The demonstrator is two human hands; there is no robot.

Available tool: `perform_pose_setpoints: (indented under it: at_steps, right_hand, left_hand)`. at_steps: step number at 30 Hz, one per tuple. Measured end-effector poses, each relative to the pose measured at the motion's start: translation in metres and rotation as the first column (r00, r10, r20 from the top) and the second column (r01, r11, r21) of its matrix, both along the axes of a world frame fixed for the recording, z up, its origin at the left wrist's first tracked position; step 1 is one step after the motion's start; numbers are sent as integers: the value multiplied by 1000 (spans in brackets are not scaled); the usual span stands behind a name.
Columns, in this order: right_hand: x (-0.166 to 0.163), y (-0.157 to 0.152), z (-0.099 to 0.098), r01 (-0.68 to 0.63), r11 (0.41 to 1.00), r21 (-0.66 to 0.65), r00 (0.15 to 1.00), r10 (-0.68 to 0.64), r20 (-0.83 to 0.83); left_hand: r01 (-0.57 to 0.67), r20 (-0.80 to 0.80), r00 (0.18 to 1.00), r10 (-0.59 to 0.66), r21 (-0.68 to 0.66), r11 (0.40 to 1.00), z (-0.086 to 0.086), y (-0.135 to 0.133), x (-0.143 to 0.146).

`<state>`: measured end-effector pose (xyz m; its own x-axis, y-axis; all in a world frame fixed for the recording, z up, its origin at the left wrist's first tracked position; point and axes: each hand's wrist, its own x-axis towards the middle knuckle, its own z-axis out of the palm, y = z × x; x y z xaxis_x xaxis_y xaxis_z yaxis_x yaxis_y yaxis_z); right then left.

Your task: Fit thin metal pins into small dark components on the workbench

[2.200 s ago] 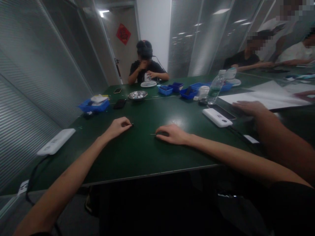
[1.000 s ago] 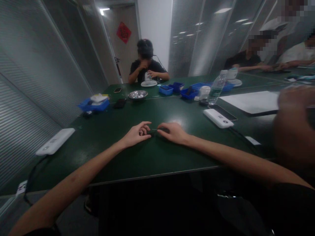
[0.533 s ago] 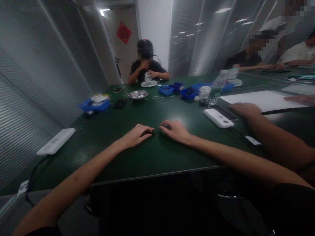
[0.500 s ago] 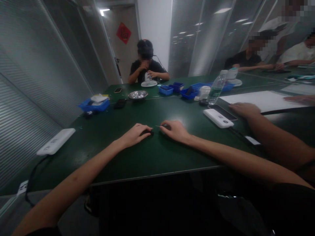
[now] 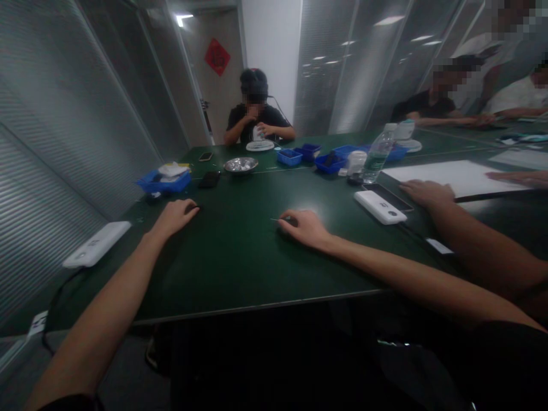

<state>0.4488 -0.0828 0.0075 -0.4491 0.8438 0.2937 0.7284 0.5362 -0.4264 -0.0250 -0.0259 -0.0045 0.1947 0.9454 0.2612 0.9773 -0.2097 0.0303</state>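
My left hand is over the left part of the green table, fingers closed on a small dark object whose tip only just shows. What kind of object it is I cannot make out. Resting on the table near the middle, my right hand pinches a thin light-coloured sliver, pin-like, between thumb and forefinger; it points left. A blue basket with white and dark items stands beyond my left hand, and a black phone-like object lies to its right.
A metal bowl and several blue trays stand farther back. On the right are a white power bank, a phone, a water bottle and a neighbour's hand. Another white power bank lies at left.
My left hand has moved left and slightly away from me, apart from my right hand, carrying the small dark object. My right hand stays in place with the sliver.
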Motion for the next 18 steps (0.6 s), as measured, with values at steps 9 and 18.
perform_pose_setpoints:
  at_steps: [9, 18]
  right_hand:
    - [-1, -1, 2, -11, 1000, -25, 1000, 11, -7]
    - [-1, -4, 5, -13, 999, -29, 1000, 14, 14]
  left_hand:
    - [-507, -36, 862, 506, -50, 860, 3, -12, -59]
    - [-609, 24, 792, 610, -20, 793, 0, -22, -73]
